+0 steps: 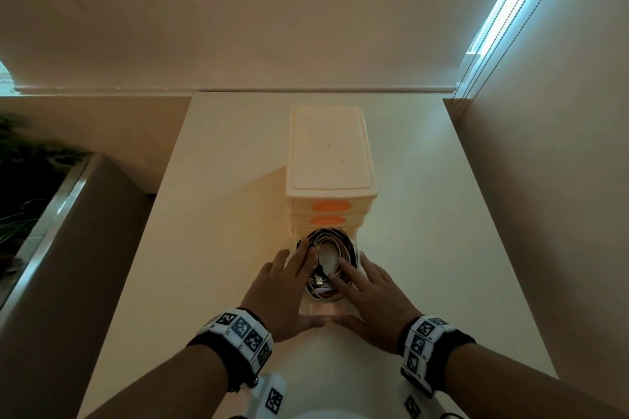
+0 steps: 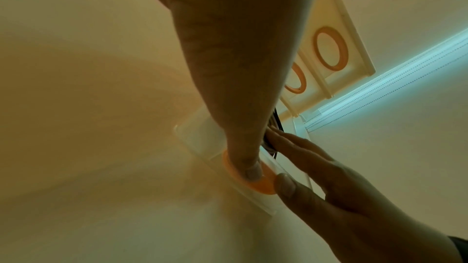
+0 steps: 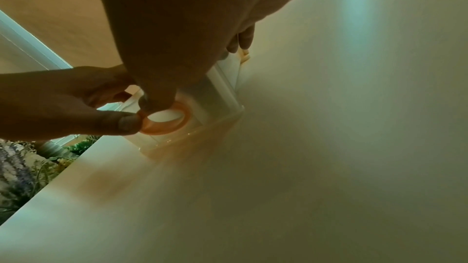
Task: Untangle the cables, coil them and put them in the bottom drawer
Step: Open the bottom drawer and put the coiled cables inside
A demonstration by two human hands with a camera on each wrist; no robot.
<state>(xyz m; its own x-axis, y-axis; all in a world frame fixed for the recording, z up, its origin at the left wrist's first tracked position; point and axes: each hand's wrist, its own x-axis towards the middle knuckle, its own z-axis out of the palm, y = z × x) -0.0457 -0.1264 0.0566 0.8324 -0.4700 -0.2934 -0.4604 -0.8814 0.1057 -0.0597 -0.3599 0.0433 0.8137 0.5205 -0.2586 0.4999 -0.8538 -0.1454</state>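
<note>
The drawer unit (image 1: pixel 329 150) looks like smooth cream plastic, the bottom drawer (image 1: pixel 323 310) is translucent plastic, and the desk (image 1: pixel 218 231) is smooth and slightly glossy.

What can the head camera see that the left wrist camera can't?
Only the head view shows the coiled cables lying in the open bottom drawer, and the drawer unit's flat top. Only the left wrist view shows the left thumb touching the drawer's orange ring handle. Both show the left hand, the right hand and the two shut upper drawers.
</note>
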